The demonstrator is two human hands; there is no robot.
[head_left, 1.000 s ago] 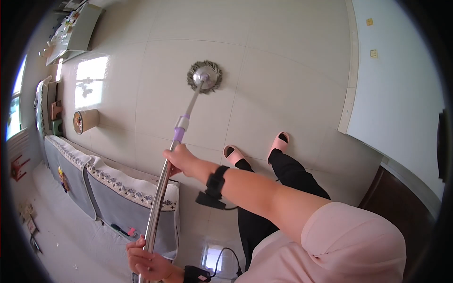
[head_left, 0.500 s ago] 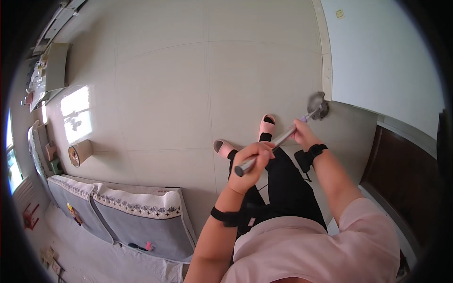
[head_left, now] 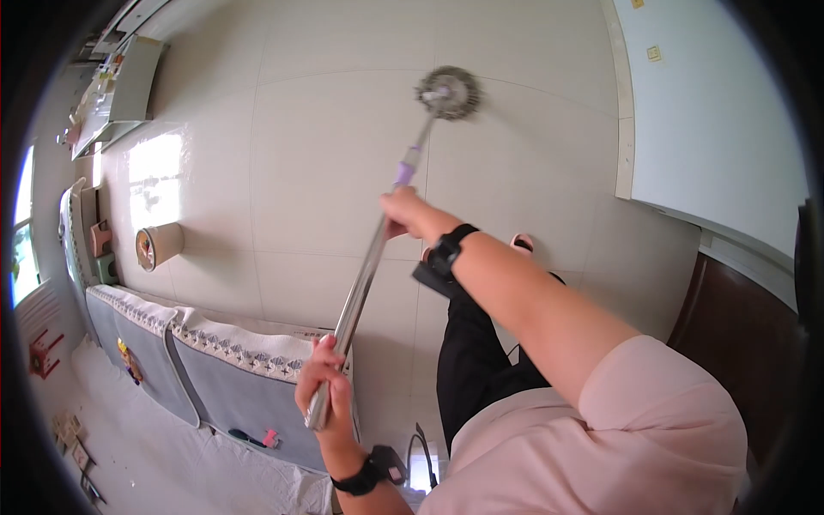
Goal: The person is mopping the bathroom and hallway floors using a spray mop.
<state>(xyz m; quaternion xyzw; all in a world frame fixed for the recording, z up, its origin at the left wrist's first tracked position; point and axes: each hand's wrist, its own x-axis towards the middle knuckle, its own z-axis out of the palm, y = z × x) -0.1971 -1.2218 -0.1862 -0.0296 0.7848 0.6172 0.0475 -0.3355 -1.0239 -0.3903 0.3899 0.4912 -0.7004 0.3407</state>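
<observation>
A mop [head_left: 365, 279] with a silver pole, a lilac joint and a round grey fringed head slants from lower left up to the middle of the floor. Its head rests on the pale tiles, slightly blurred. My left hand [head_left: 324, 378] is wrapped round the pole near its top end, beside the grey sofa. Further down the pole, just below the lilac joint, my right hand [head_left: 403, 211] grips it with the arm stretched across my body. Black straps with small boxes sit on both wrists.
The grey sofa [head_left: 249, 386] with a white patterned edge stands at lower left. Beyond it are a waste bin [head_left: 163, 246] and a low cabinet [head_left: 137, 90]. A white wall [head_left: 721, 129] and a dark brown door [head_left: 730, 326] bound the right.
The mop head has swept from the wall corner at right to the middle of the floor, farther away. Both hands moved left with the pole, my left one lower toward the sofa.
</observation>
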